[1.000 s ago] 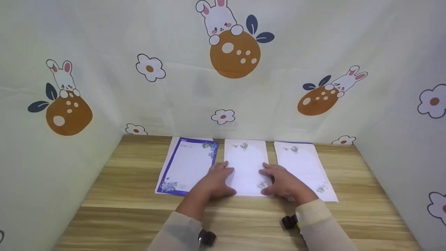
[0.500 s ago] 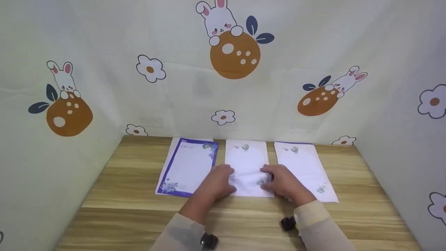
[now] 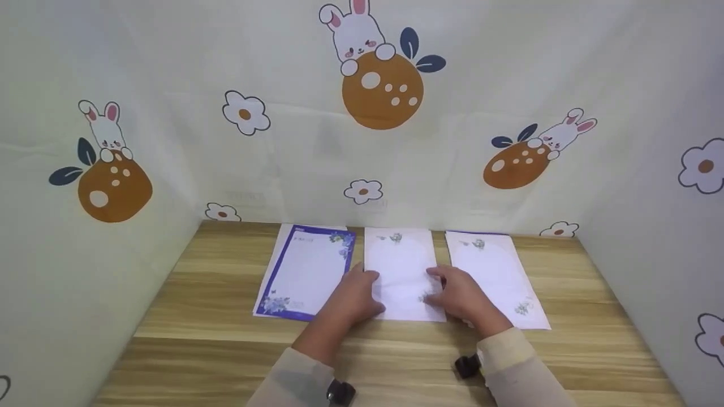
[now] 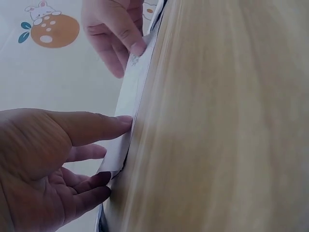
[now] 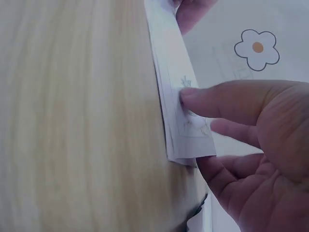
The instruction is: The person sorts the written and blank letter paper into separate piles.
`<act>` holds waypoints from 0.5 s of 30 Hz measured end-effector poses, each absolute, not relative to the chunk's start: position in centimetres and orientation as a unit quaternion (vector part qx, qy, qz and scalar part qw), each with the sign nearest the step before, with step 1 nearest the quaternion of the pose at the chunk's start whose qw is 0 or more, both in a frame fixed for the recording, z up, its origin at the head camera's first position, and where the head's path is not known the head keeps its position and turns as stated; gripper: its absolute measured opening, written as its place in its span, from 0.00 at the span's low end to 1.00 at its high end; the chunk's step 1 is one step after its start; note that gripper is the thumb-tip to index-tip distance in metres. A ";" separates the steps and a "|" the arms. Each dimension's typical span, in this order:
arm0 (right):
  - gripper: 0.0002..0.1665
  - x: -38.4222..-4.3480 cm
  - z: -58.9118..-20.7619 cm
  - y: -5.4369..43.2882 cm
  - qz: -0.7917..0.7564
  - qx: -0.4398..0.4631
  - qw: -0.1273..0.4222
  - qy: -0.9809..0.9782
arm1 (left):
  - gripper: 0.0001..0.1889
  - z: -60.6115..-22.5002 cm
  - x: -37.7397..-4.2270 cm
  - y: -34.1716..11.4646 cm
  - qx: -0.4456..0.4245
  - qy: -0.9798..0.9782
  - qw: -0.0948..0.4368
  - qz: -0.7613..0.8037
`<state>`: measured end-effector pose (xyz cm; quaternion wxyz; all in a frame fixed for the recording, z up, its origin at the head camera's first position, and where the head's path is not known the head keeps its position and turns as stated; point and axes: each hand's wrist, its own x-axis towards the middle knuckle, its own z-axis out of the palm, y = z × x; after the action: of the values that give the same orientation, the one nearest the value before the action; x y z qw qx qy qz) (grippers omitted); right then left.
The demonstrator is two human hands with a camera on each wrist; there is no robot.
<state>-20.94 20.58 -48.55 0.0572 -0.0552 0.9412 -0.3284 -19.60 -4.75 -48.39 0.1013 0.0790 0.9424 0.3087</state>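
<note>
A white sheet of paper [image 3: 404,260] with small floral prints lies in the middle of three paper piles, lightly creased across its lower part. My left hand [image 3: 357,297] grips its left edge, thumb on top and fingers along the side; the left wrist view shows this left hand [image 4: 53,164] close up. On the opposite edge, my right hand [image 3: 461,294] pinches the sheet, its thumb over the lower flower print. In the right wrist view, the right hand [image 5: 260,130] has fingers at the sheet's lifted edge, with more paper layers underneath. Some fingertips are hidden beneath the paper.
Left of the middle pile lies a purple-bordered sheet [image 3: 308,271] over other paper. To the right is another floral sheet [image 3: 489,277], partly under the right hand. The wooden table [image 3: 198,362] meets a printed curtain [image 3: 294,164] behind and at both sides.
The middle sheet bulged up between the hands half a second ago and now lies flatter. Both hands stay at its side edges, with only slight shifts of the fingers.
</note>
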 end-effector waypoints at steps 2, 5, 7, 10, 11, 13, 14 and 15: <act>0.37 -20.8 -48.3 20.6 -0.335 -0.043 0.048 0.940 | 0.41 -48.3 -19.6 -4.6 0.079 0.942 0.097 0.312; 0.36 -20.5 -47.9 20.9 -0.346 -0.032 0.037 0.937 | 0.42 -48.2 -19.5 -4.4 0.082 0.941 0.095 0.315; 0.36 -20.4 -47.7 21.4 -0.349 -0.034 0.032 0.936 | 0.43 -48.0 -19.4 -4.0 0.087 0.939 0.092 0.320; 0.36 -20.2 -47.4 22.7 -0.351 -0.033 0.027 0.936 | 0.44 -47.7 -19.2 -3.1 0.093 0.936 0.086 0.327; 0.36 -20.2 -47.3 23.3 -0.350 -0.031 0.025 0.936 | 0.44 -47.6 -19.2 -2.6 0.096 0.936 0.082 0.329; 0.36 -20.2 -47.2 24.5 -0.347 -0.025 0.023 0.937 | 0.44 -47.4 -19.2 -1.5 0.101 0.932 0.078 0.338; 0.36 -20.1 -47.1 25.2 -0.345 -0.022 0.023 0.938 | 0.44 -47.4 -19.2 -0.8 0.104 0.931 0.076 0.343; 0.36 -20.1 -47.1 25.9 -0.344 -0.020 0.019 0.939 | 0.44 -47.3 -19.3 -0.2 0.103 0.929 0.077 0.348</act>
<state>-20.09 25.92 -47.11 0.0192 -0.0203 0.9386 -0.3439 -19.26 -0.16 -47.29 0.0766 0.1033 0.9286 0.3481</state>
